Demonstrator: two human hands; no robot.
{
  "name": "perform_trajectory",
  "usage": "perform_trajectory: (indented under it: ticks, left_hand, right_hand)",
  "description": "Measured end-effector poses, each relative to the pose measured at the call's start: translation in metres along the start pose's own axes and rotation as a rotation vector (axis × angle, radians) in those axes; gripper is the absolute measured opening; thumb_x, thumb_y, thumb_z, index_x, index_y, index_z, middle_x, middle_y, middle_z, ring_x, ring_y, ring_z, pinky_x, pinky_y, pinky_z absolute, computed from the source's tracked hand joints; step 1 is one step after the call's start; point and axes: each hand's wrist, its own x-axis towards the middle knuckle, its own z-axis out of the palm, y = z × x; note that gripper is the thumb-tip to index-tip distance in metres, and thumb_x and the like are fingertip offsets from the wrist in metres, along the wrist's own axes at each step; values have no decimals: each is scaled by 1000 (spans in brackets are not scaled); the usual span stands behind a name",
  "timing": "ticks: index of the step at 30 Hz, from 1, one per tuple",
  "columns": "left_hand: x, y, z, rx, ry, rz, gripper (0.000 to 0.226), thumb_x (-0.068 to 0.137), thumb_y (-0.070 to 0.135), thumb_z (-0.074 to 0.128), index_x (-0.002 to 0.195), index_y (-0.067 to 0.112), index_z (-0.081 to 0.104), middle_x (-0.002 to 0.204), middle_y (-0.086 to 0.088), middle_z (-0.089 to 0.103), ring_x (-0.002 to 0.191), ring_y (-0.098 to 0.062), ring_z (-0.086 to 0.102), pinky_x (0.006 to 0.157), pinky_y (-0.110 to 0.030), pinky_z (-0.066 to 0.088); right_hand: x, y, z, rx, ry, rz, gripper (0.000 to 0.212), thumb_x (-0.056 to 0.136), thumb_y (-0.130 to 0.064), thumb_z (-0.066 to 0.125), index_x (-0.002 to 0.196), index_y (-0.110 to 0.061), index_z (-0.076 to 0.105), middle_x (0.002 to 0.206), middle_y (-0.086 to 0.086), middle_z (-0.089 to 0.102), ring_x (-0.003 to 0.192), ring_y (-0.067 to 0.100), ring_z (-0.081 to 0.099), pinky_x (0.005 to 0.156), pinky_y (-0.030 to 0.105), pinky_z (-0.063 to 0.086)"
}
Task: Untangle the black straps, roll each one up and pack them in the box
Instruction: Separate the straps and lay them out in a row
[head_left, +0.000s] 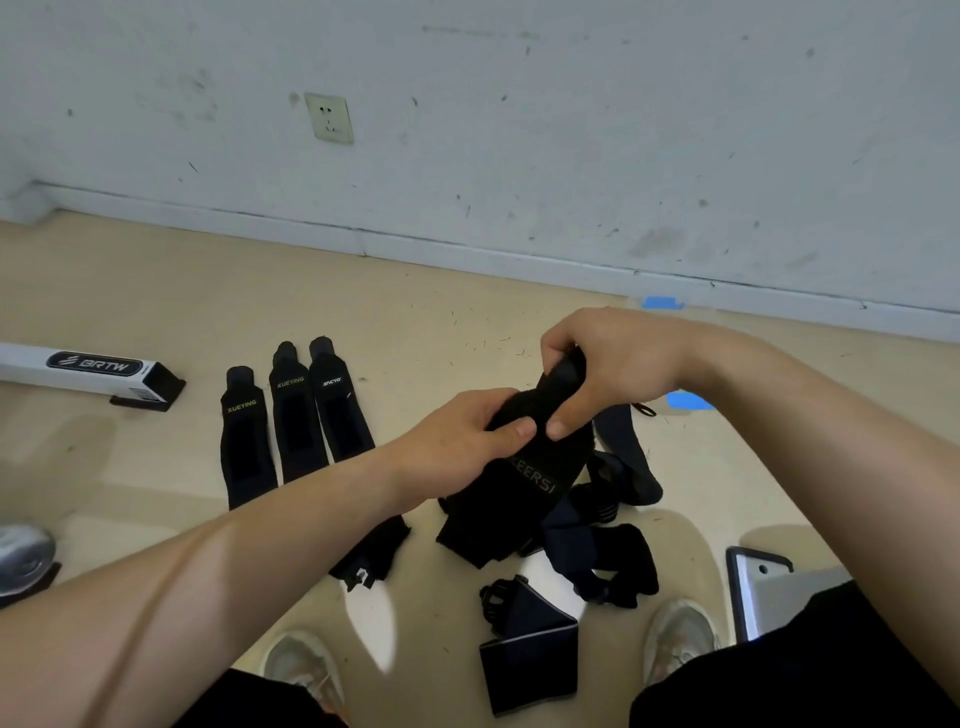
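Starting at the left edge of the frame, I see a long white cardboard box with a black BRTW label (88, 370) lying on the pale beige floor (156, 291), its dark end pointing right. Just right of it, three flat black straps with printed lettering (293, 415) lie side by side, close together, none of them rolled. Lower down, toward the centre, a short black strap piece (371, 553) lies alone on the floor.

In mid-frame the left hand (462, 441) grips a wide black fabric strap with grey lettering (530, 478), thumb pressed on top and fingers curled under it. The right hand (608, 364) holds the same strap's upper end, fingers wrapped over it and thumb pinching the front, close beside the left thumb. The strap hangs down from both hands; I cannot tell whether its lower end touches what lies beneath.

Below and to the right sits a tangled heap of black straps (608, 556). Nearer the bottom centre a folded dark strap (527, 654) lies between two pale shoes (301, 665). A patch of blue tape (691, 401) shows beneath the right wrist, and a grey metal plate (774, 587) lies at the lower right.
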Motion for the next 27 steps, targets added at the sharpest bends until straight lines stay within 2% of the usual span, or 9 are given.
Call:
perform_trajectory:
  ticks: [5,7,10,13,15,17,20,24,27]
  left_hand:
    - [-8,-6,-4,49,32,-17,16,107,19,53,114,22,67,97,9,72,102,-14,69,100,-38,53]
    - [-11,-7,-5,63,49,-13,17,107,17,53,113,24,68,95,11,72,101,-13,69,100,-38,53]
    - [-15,-8,-5,76,61,-15,17,107,18,54,113,25,68,96,10,72,102,-15,69,99,-39,54]
    - [-17,-9,-6,72,84,-29,17,107,21,54,118,22,67,102,4,73,106,-19,70,103,-43,54]
    - [-18,-9,-8,70,93,-43,19,107,23,54,121,19,66,110,-4,73,110,-22,70,105,-47,53]
    - [-19,-8,-8,60,90,-49,20,107,24,54,122,18,65,114,-7,73,112,-23,70,107,-49,52]
    - [-20,-7,-6,45,88,-69,20,107,24,54,121,17,66,114,-7,73,113,-23,69,108,-49,51]
    - [-19,-2,-5,-41,81,-120,21,104,25,58,122,17,67,116,-9,74,113,-25,70,107,-50,52]
    - [-18,5,-4,-139,105,-105,25,100,35,63,123,24,67,114,0,75,108,-18,73,93,-38,58]
  right_hand:
    - [-5,34,-8,312,-8,16,26,73,-40,87,85,-27,68,89,-13,71,88,13,68,87,36,53]
    - [-5,44,-7,509,-29,28,23,83,-28,83,88,-14,66,98,-7,69,92,14,67,95,41,57]
    - [-3,46,-1,721,-94,29,45,76,-28,84,82,0,50,96,9,48,92,27,55,86,40,60]
    - [-2,40,4,872,-64,-8,27,77,-16,86,70,-13,60,86,14,55,87,24,62,86,36,57]
    - [-2,36,6,906,13,-10,14,80,-10,78,77,-13,65,81,11,69,80,18,70,86,36,57]
    - [0,34,6,877,85,10,11,86,-7,74,82,-10,64,82,16,65,76,20,69,81,35,57]
    - [3,31,9,824,158,39,13,88,-5,74,86,-9,62,85,21,56,76,28,63,70,29,59]
    - [3,22,11,873,259,18,20,88,2,73,100,-10,62,77,8,68,66,17,67,64,29,59]
    - [4,11,15,912,309,-5,30,88,4,72,114,-10,64,81,7,72,70,18,69,64,30,60]
